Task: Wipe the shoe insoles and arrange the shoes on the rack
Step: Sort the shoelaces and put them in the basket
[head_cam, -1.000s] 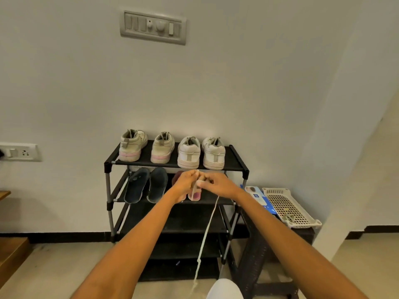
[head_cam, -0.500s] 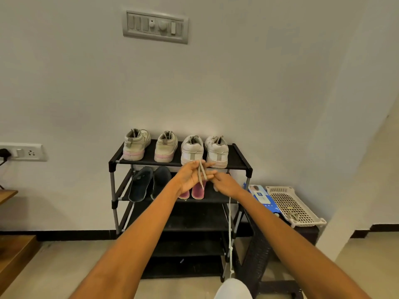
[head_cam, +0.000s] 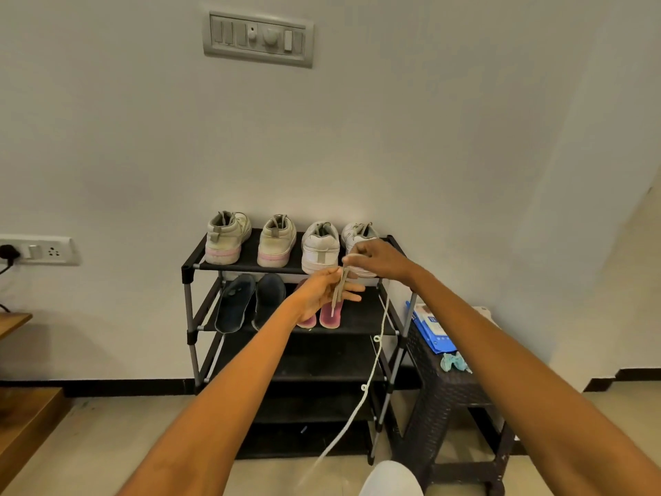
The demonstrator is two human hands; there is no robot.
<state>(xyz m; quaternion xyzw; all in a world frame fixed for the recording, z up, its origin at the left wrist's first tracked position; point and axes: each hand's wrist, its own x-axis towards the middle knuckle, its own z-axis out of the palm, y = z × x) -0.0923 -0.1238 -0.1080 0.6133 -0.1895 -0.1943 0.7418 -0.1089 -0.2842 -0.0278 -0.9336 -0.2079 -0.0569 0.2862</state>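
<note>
My left hand [head_cam: 320, 293] is held palm up in front of the black shoe rack [head_cam: 246, 268] and pinches a grey-white shoelace [head_cam: 372, 370] at its thumb. A short end of the lace hangs down over the fingers. My right hand [head_cam: 377, 259] pinches the same lace just above and to the right, and the long part trails down toward the floor. Two pink-soled sneakers [head_cam: 227, 238] and two white sneakers [head_cam: 320, 247] stand heel-out on the top shelf. Dark insoles [head_cam: 234, 304] and pink insoles [head_cam: 331, 316] lie on the second shelf.
A dark wicker stool [head_cam: 447, 392] stands right of the rack, carrying a blue wipes packet [head_cam: 431, 331] and a teal crumpled cloth [head_cam: 454, 363]. A wooden step [head_cam: 25, 417] is at the left. The wall holds a socket [head_cam: 39, 250] and a switch panel [head_cam: 257, 39].
My right hand has risen from below my left hand to above and right of it, drawing the lace along. My left hand has opened its fingers outward.
</note>
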